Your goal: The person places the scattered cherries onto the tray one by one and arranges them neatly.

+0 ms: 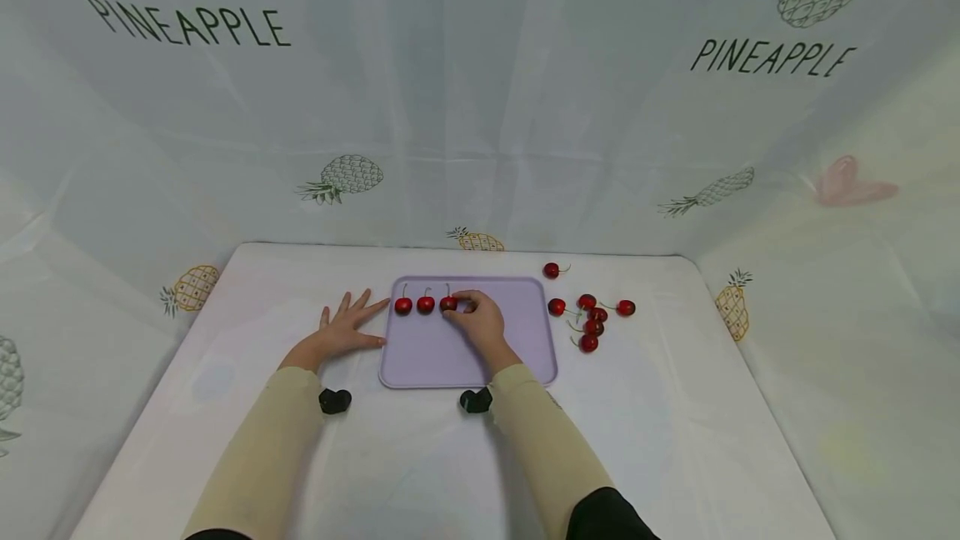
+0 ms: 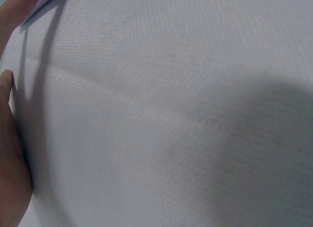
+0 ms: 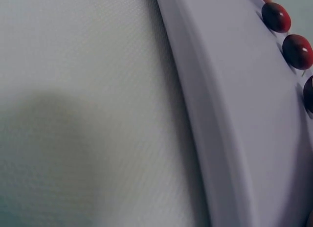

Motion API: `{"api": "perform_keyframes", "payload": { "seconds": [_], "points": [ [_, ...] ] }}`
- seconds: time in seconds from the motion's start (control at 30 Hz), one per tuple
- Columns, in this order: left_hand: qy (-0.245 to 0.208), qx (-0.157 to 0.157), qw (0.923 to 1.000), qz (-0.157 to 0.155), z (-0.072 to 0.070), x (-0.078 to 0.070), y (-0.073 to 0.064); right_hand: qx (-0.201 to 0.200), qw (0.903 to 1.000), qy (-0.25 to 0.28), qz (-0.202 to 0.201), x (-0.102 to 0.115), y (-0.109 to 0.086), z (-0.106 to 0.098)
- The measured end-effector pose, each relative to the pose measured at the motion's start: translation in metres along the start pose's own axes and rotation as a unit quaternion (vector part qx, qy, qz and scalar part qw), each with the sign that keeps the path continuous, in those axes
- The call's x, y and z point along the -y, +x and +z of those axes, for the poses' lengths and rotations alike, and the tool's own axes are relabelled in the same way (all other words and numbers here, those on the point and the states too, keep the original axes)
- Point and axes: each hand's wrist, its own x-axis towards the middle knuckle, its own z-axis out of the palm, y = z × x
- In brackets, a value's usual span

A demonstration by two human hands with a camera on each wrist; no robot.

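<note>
My right hand [image 1: 482, 325] reaches over the lilac tray [image 1: 442, 361] and pinches a dark red cherry [image 1: 448, 303] near the tray's far edge. Left of it stand two more cherries, one in the middle [image 1: 426, 305] and one at the far left corner [image 1: 403, 306], all in a row with stems pointing up. Spread wide, my left hand [image 1: 343, 334] lies beside the tray with thumb and a fingertip at its left rim. In the right wrist view the row of cherries [image 3: 297, 52] shows at the right edge, the hand itself almost wholly out of frame.
Several loose cherries [image 1: 595, 327] lie in a cluster right of the tray, stems on. A single cherry [image 1: 551, 271] sits farther back, near the table's far edge. The white table [image 1: 660, 407] meets a pineapple-printed curtain [image 1: 525, 148] behind.
</note>
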Motion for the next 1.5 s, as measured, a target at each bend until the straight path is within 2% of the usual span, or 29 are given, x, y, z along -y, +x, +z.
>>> {"api": "perform_keyframes", "payload": {
  "seconds": [0.27, 0.43, 0.57, 0.77, 0.9, 1.03, 1.23, 1.4, 1.5],
  "points": [
    [-0.004, 0.001, 1.0000, 0.009, 0.002, 0.002, 0.001, -0.005, 1.0000, 0.008, 0.003, -0.001, -0.001, -0.001],
    [0.001, -0.002, 0.9999, 0.016, 0.005, 0.009, 0.001, 0.009, 0.9970, 0.077, -0.001, -0.002, -0.003, -0.005],
    [-0.001, 0.001, 1.0000, 0.005, 0.006, 0.014, 0.002, 0.010, 0.9931, 0.117, 0.005, 0.001, -0.006, -0.015],
    [-0.005, 0.001, 0.9999, 0.010, 0.006, 0.017, 0.000, -0.003, 0.9921, 0.126, -0.003, -0.001, -0.013, -0.037],
    [-0.019, 0.004, 0.9998, 0.011, 0.003, 0.015, -0.002, -0.022, 0.9911, 0.131, -0.005, -0.005, -0.021, -0.056],
    [-0.017, 0.006, 0.9998, 0.006, 0.004, 0.016, -0.002, -0.045, 0.9905, 0.130, 0.000, -0.012, -0.028, -0.073],
    [-0.012, 0.001, 0.9998, 0.016, 0.005, 0.016, 0.000, -0.078, 0.9873, 0.137, 0.019, -0.025, -0.035, -0.098],
    [-0.026, 0.004, 0.9995, 0.015, 0.001, 0.009, 0.002, -0.119, 0.9818, 0.145, 0.032, -0.039, -0.038, -0.117],
    [-0.018, 0.008, 0.9998, 0.009, 0.000, 0.006, 0.003, -0.144, 0.9756, 0.158, 0.051, -0.047, -0.040, -0.126]
  ]
}}
